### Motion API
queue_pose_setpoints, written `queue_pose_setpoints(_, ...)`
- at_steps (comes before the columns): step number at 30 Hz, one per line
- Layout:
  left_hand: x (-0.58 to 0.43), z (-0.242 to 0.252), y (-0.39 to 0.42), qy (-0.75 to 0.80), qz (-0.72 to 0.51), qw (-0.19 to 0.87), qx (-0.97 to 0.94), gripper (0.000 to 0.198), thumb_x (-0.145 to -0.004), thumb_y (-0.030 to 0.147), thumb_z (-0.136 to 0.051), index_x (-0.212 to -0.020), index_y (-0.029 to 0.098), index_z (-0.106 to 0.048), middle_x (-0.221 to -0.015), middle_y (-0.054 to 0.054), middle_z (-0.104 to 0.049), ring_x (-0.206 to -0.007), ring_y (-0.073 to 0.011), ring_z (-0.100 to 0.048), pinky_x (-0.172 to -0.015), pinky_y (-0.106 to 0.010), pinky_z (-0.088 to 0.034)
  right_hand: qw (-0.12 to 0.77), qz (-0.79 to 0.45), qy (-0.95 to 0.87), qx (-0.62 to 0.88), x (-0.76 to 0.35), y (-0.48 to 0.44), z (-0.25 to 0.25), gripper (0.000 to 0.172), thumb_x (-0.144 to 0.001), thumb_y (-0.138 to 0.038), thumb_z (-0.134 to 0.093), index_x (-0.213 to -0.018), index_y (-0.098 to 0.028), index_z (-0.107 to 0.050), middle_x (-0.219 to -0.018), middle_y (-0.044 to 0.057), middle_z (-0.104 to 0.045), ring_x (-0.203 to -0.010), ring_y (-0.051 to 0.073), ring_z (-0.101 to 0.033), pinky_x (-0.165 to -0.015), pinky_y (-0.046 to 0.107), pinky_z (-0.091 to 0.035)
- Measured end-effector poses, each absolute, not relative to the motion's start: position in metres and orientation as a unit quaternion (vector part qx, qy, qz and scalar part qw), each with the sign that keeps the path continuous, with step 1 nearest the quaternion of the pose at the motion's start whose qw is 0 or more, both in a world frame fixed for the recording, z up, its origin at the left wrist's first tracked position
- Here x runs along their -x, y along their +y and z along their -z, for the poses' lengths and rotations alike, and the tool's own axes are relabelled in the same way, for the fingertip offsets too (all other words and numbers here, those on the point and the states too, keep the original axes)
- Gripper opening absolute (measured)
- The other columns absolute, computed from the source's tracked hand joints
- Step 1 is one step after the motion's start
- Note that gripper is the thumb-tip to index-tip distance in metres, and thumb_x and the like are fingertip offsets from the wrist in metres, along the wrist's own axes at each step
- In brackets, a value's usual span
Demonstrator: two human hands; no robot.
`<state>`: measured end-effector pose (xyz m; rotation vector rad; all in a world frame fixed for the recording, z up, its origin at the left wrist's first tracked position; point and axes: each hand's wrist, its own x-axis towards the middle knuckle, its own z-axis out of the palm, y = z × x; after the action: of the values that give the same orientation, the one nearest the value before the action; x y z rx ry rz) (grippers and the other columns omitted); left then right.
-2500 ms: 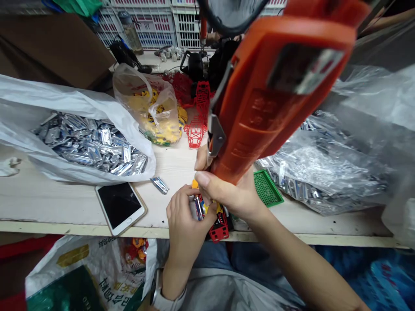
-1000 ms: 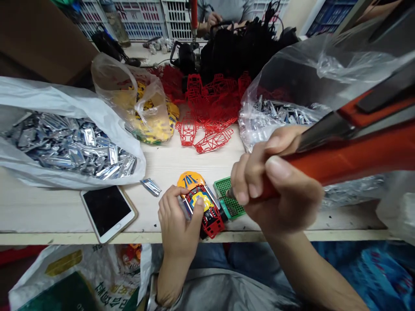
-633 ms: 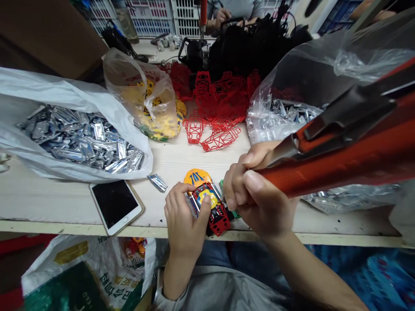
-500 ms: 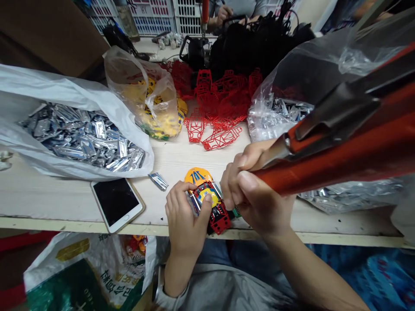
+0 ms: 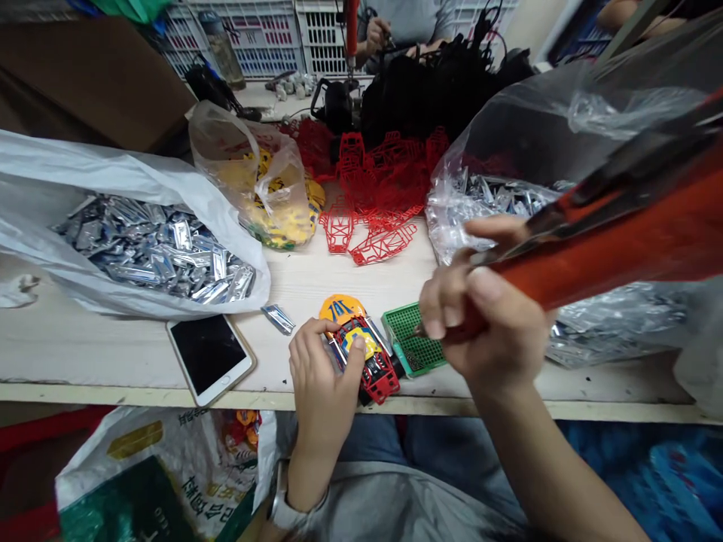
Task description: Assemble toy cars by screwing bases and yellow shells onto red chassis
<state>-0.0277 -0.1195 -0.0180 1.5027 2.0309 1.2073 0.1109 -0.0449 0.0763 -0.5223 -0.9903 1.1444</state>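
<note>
Near the table's front edge lies a toy car (image 5: 361, 342) with an orange front, a red frame and a yellow top. My left hand (image 5: 324, 369) is closed around it, thumb on the yellow top and fingers along its left side. My right hand (image 5: 491, 324) grips an orange-red electric screwdriver (image 5: 615, 233) that slants up to the right. The tip of the screwdriver is over a green perforated tray (image 5: 404, 320) just right of the car. Small dark screws (image 5: 418, 357) lie in the tray; whether the tip touches one cannot be made out.
A white bag (image 5: 248, 290) of silvery pieces stands left, with a phone (image 5: 212, 357) before it. Behind are a bag of yellow parts (image 5: 282, 211), red lattice frames (image 5: 384, 181) and black parts (image 5: 429, 90). Clear bags (image 5: 480, 203) stand right. A person (image 5: 412, 26) sits opposite.
My right hand and the screwdriver have moved right, away from the car and over the green tray, which now shows more fully. My left hand stays on the car.
</note>
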Motion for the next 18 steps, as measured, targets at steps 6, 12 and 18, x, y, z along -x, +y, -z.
queue_pose_setpoints(6,0.045,0.017,-0.117,0.712,-0.432,0.275,-0.480,0.034,-0.089,0.050,-0.065,-0.111,0.027,-0.054,-0.117,-0.007,-0.059,-0.120,-0.0308,-0.055,-0.109,-0.057,-0.042,0.743,-0.394,-0.436,0.320,-0.158,-0.027,-0.061,0.021,-0.073,-0.023,-0.084,-0.085,-0.022,-0.066,-0.046,-0.010,-0.051,-0.032,0.009,-0.043,-0.032,0.020,-0.037)
queue_pose_setpoints(12,0.076,0.019,-0.113,0.729,-0.451,0.234,-0.459,0.054,-0.084,0.056,-0.072,-0.125,0.025,-0.054,-0.149,-0.017,-0.038,-0.146,-0.0346,-0.043,-0.104,-0.050,-0.055,0.759,-0.362,-0.419,0.342,-0.174,-0.022,-0.045,0.021,-0.071,-0.025,-0.080,-0.082,-0.023,-0.062,-0.045,-0.011,-0.049,-0.032,0.008,-0.040,-0.034,0.020,-0.035)
queue_pose_setpoints(18,0.071,0.005,-0.110,0.703,-0.341,0.086,-0.618,0.036,-0.102,0.040,-0.052,-0.136,0.031,-0.062,-0.165,-0.012,-0.039,-0.160,-0.0379,-0.022,-0.127,-0.067,-0.015,0.764,-0.351,-0.421,0.339,-0.170,-0.018,-0.039,0.015,-0.075,-0.024,-0.076,-0.084,-0.024,-0.064,-0.046,-0.011,-0.050,-0.031,0.008,-0.042,-0.033,0.021,-0.035)
